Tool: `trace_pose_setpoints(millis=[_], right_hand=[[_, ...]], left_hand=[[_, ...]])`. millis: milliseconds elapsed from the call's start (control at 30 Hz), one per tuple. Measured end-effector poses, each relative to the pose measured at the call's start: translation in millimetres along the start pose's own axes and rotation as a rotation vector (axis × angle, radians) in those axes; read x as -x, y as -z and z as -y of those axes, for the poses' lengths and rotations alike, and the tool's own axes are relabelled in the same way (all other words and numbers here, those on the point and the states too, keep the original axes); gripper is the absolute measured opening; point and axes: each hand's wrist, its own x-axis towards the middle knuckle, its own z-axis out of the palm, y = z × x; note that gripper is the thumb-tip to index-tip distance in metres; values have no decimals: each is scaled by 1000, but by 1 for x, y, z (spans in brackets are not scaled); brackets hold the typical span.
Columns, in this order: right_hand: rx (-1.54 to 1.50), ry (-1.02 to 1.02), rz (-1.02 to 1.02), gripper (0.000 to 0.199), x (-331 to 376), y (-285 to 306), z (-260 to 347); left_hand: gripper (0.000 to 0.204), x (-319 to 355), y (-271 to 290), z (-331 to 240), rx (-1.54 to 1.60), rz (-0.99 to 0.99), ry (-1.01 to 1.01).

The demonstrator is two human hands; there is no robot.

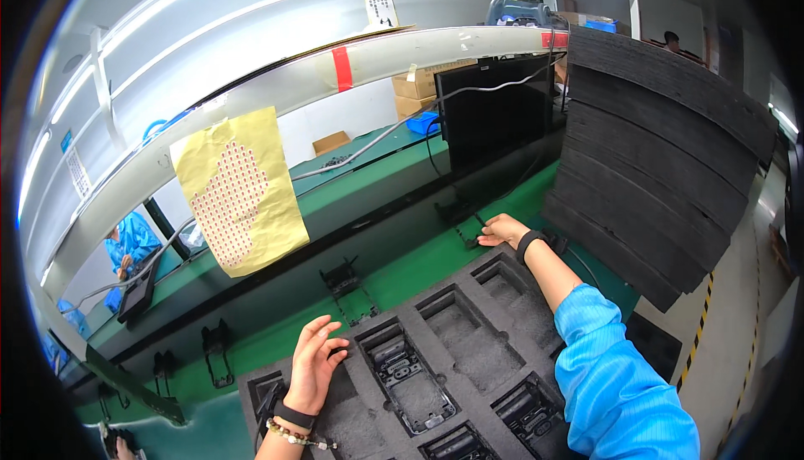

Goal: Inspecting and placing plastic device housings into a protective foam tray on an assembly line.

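Observation:
My right hand (504,231) reaches past the far edge of a dark foam tray (404,303), its fingers closed on the near end of a thin black plastic frame (463,224) on the green bench. Over the tray's left part, my left hand (313,365) holds nothing, its fingers loosely bent and apart. Beside it, a black rectangular housing (408,376) lies in a tray pocket. Further housings sit in the nearer pockets, one of them a black housing (529,414) at the right. The pocket (469,330) at the tray's centre right holds no part.
Tall stacked dark foam trays (657,167) stand at the right. More black frames (342,280) lie along the green bench (285,326). A yellow sticker sheet (243,192) hangs from the rail. Behind are a black monitor (494,113) and a person in blue (134,242).

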Motion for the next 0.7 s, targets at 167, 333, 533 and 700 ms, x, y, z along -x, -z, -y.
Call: trace_pose_setpoints(millis=[167, 333, 533, 700], right_hand=[[102, 23, 36, 50, -2, 3, -4], [350, 81, 142, 57, 4, -8, 7], [490, 8, 251, 51, -7, -6, 7], [467, 109, 190, 46, -15, -6, 2]], left_hand=[[33, 0, -2, 1, -9, 6, -1], [33, -1, -1, 2, -17, 5, -3], [32, 1, -5, -1, -32, -5, 6], [31, 0, -5, -2, -62, -15, 3]])
